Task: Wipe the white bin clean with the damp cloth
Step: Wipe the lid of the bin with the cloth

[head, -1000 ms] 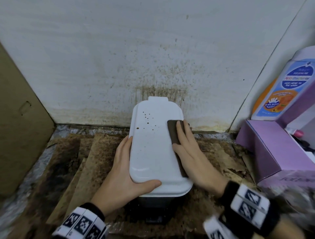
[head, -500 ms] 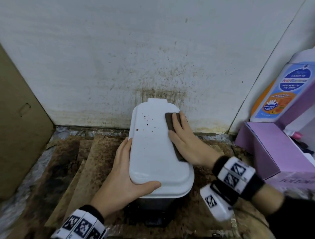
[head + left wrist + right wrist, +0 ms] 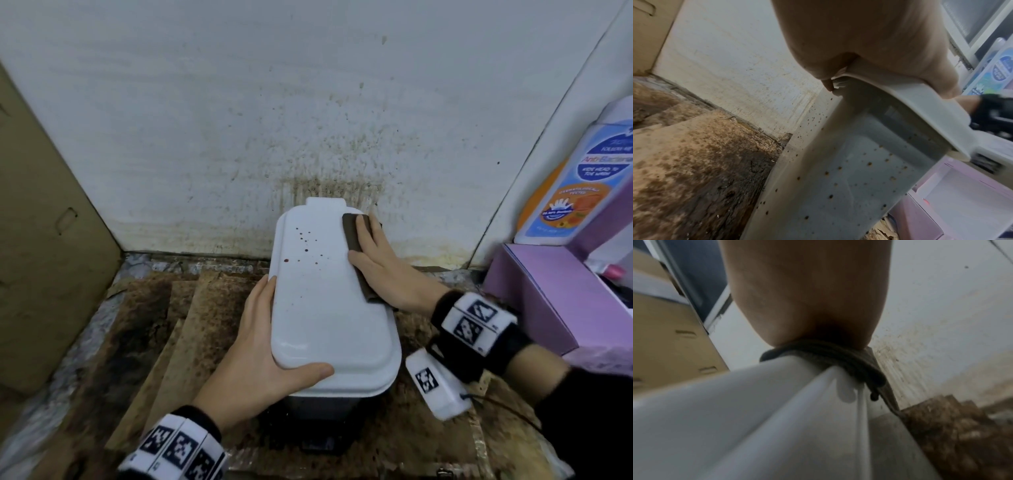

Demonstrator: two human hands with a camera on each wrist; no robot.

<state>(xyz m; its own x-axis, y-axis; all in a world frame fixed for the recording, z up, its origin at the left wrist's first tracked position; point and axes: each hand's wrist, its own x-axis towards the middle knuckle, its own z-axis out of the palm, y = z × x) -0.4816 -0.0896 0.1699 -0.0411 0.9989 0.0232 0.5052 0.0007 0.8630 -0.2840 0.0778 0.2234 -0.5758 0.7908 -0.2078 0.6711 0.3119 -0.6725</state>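
The white bin [image 3: 329, 308] stands on the floor against the wall, and its lid has dark red-brown spots near the far left. My right hand [image 3: 380, 260] presses a dark cloth [image 3: 352, 233] flat on the lid's far right edge with straight fingers. The right wrist view shows the cloth [image 3: 838, 356] bunched under my palm [image 3: 807, 296], hanging over the lid's rim. My left hand [image 3: 263, 346] grips the lid's near left corner, thumb on top. In the left wrist view the bin's side [image 3: 849, 178] is speckled with brown dots below that hand [image 3: 859, 40].
A stained white wall [image 3: 325, 154] rises right behind the bin. A brown cardboard box [image 3: 41, 240] stands to the left. A purple box [image 3: 555, 291] and a blue-labelled bottle [image 3: 575, 192] crowd the right. Dirty, mouldy cardboard sheets [image 3: 154, 342] cover the floor.
My right hand has slid the cloth along the lid's right edge, away from me toward the wall. The left hand has kept its hold on the near corner.
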